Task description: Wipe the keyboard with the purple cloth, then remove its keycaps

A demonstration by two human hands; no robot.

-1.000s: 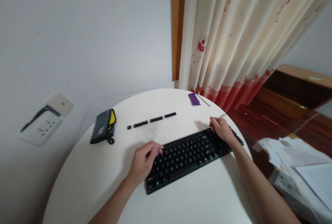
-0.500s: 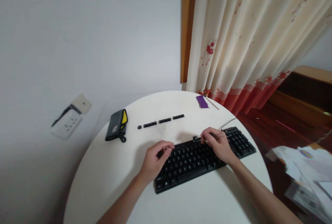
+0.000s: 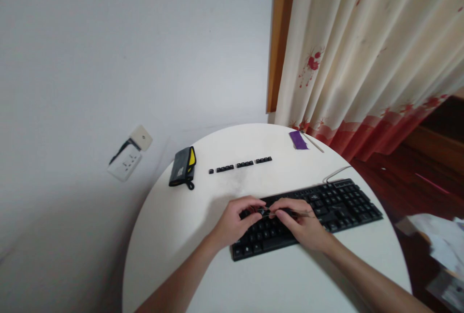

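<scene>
My right hand (image 3: 304, 223) is closed on a thin wire keycap puller (image 3: 307, 214), whose ends stick out on both sides of the fingers. At the puller's left end is a small black keycap (image 3: 263, 212). The thumb and fingers of my left hand (image 3: 241, 220) close around that keycap, partly hiding it. Both hands are above the left half of a black keyboard (image 3: 348, 209), which lies at a slant on the white table and is partly covered by them. Behind it, several loose black keycaps (image 3: 244, 164) lie in short groups along a line, with a single keycap (image 3: 211, 171) at the left end.
A grey pouch (image 3: 181, 168) with yellow trim lies on the left of the round white table (image 3: 174, 245). Near the far edge are a purple cloth (image 3: 298, 140) and a thin pale stick (image 3: 313, 144). The keyboard's cable (image 3: 335, 173) runs off the right edge.
My right hand has moved left with the puller and the keycap, to meet my left hand. The left fingers have closed around the keycap. The camera view has shifted slightly left.
</scene>
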